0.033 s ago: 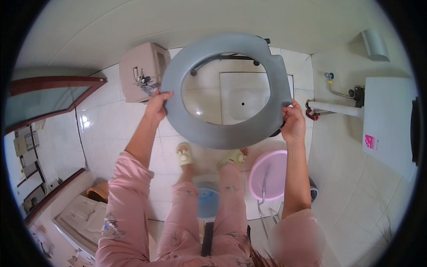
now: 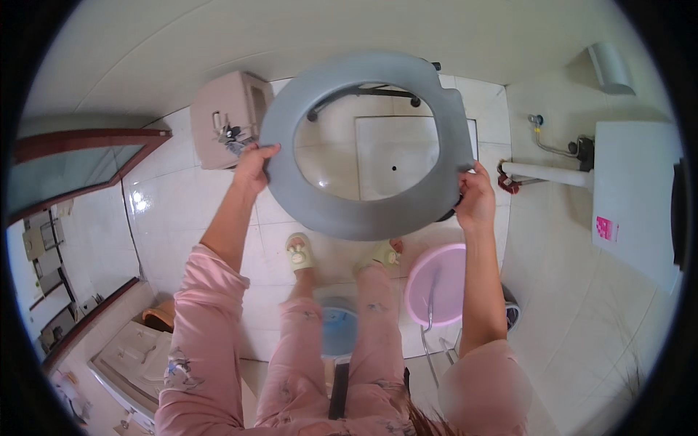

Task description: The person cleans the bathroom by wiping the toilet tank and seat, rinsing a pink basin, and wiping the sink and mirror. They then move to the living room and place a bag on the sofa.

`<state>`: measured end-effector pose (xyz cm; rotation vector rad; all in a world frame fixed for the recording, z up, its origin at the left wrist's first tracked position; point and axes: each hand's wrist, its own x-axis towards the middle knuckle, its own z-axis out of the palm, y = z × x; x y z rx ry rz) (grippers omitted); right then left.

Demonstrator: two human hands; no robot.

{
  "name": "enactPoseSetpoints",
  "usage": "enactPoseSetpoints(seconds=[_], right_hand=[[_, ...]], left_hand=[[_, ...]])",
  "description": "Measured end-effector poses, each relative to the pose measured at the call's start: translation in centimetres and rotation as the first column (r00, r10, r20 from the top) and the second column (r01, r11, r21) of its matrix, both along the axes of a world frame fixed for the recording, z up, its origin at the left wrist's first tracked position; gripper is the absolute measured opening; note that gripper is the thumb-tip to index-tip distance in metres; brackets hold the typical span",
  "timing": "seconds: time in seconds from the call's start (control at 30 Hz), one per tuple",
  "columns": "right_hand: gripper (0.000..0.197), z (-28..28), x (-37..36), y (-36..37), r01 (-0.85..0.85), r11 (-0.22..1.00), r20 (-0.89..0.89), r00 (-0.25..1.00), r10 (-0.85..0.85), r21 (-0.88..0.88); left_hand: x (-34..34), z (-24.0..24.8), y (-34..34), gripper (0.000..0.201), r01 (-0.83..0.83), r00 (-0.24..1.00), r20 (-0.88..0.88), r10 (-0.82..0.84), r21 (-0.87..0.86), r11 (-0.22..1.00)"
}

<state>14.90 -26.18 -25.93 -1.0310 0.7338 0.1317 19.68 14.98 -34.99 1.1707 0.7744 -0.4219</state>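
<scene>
I hold a grey ring-shaped toilet seat point(image 2: 363, 219) up in front of me, its large opening toward me. My left hand point(image 2: 251, 171) is closed on its left rim, the thumb lying over the near face. On the right rim, beside a notch in the edge, my right hand point(image 2: 476, 198) grips with bent fingers. Behind the seat, partly covered, stands a dark tubular frame point(image 2: 363, 91). Through the opening shows part of a white floor basin point(image 2: 378, 156) with a dark drain hole.
Close to my left hand is a pinkish-beige box point(image 2: 207, 127) with metal pieces on it. A pink basin point(image 2: 425, 287) and a blue tub point(image 2: 339, 334) stand near my legs. A white tank point(image 2: 636, 196) with a pipe is at right. A dark-red-framed door point(image 2: 87, 149) stands at left.
The whole view has shifted very slightly. Both hands keep the same hold on the toilet seat.
</scene>
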Motion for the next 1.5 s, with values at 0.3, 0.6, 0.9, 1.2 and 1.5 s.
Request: enactPoseSetpoints(seconds=[0.3,0.6,0.9,1.2,1.5], right_hand=[[0.069,-10.1,-2.2,-1.2,-0.267,0.780,-0.052,0.956,0.290,-0.566],[0.027,-18.0,-35.9,-1.7,0.356,0.916,-0.693,0.614,-0.378,-0.184],[0.035,-27.5,-52.9,-2.9,0.590,0.657,-0.738,0.146,-0.658,-0.469],[0.051,-32.0,-51.0,-12.5,-0.781,0.501,-0.927,0.324,-0.187,-0.374],[0.025,-21.8,-54.0,-9.0,-0.307,0.436,-0.486,0.780,-0.394,-0.846]], left_hand=[[1.4,-2.2,-6.4,0.080,0.259,0.807,0.093,-0.584,0.832,0.491],[-1.8,-0.3,-10.3,0.083,0.354,0.906,0.037,-0.422,0.483,0.801],[4.2,-2.5,-4.2,0.048,0.460,0.884,-0.210,-0.417,0.544,0.702],[5.3,-2.2,-2.8,0.064,0.570,0.822,-0.322,-0.471,0.497,0.654],[7.3,-3.3,-3.8,0.067,0.533,0.833,-0.495,-0.245,0.838,0.119]])
